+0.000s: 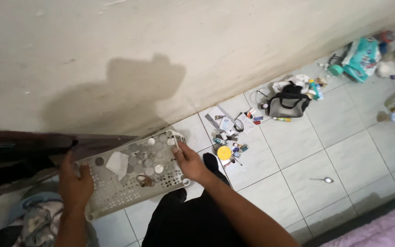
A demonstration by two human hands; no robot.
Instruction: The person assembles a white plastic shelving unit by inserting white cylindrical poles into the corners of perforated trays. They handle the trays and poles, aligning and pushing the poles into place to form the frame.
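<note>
Item: perforated plastic tray [129, 194], pale grey, rectangular, lying at the lower left centre of the frame, held level above the tiled floor [298, 151].

Handling: the tray is looking light and fairly stiff, though a thin moulded shelf of this kind is likely flexing under uneven load. The loose contents are likely sliding if it is tipping. The short ends are offering the best hold, and both are being used.

Hands: the left hand [75, 185] is grasping the tray's left end, fingers curled over the rim. The right hand [189, 162] is gripping the right end near the upper corner, thumb on top.

Contents of tray: a scatter of coins [148, 161] is lying across the middle and upper part; a crumpled white paper [117, 163] is resting left of centre; a small brownish tangle [145, 181], possibly rubber bands, is sitting below the coins. Exact count of coins cannot be told.

Nearby: a yellow round lid [224, 152] and small clutter are lying just right of the tray. A grey bag [289, 104] with black handles is sitting at upper right, closed so its contents are hidden. A spoon [325, 179] is lying alone at lower right. A teal packet [361, 57] is leaning at far upper right.
</note>
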